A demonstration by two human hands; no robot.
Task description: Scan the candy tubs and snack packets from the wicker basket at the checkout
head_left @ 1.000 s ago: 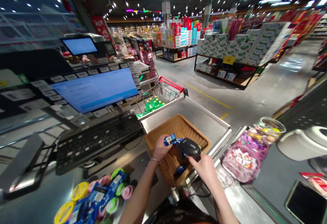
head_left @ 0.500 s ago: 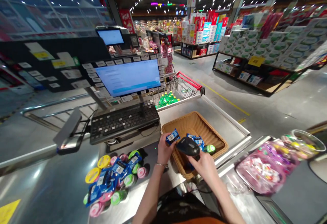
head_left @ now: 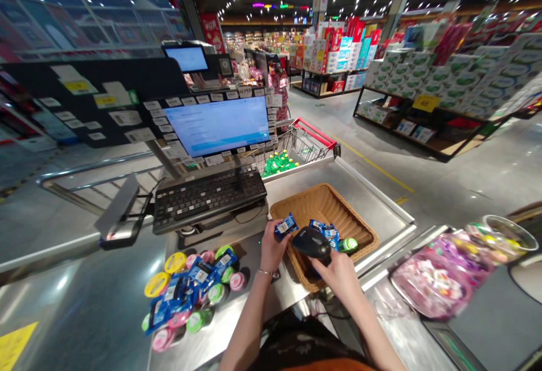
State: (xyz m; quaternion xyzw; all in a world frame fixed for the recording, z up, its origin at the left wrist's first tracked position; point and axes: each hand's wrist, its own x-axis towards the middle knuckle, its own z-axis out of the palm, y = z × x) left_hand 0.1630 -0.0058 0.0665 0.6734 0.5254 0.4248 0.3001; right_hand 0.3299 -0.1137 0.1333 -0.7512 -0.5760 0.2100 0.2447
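Note:
My left hand (head_left: 272, 245) is closed on a small blue packet (head_left: 287, 225), its white label facing up, over the near left rim of a brown wicker basket (head_left: 359, 218). My right hand (head_left: 339, 272) grips a black barcode scanner (head_left: 311, 243), whose head points toward that packet, close to it. Inside the basket lie more blue packets (head_left: 328, 231) and a green-lidded container (head_left: 348, 244). To the left on the counter is a pile of blue packets (head_left: 180, 293) among pink, green and yellow-lidded containers (head_left: 157, 284).
A keyboard (head_left: 209, 196) and a lit monitor (head_left: 220, 125) stand behind the pile. Beyond the counter is a shopping cart (head_left: 313, 134) with green bottles (head_left: 279, 163). Bagged sweets (head_left: 440, 275) lie at the right. A card-reader-like device (head_left: 122, 218) stands at the left.
The view has shifted slightly, so the counter and monitor appear a little further right. Both hands keep their hold on the packet and the scanner.

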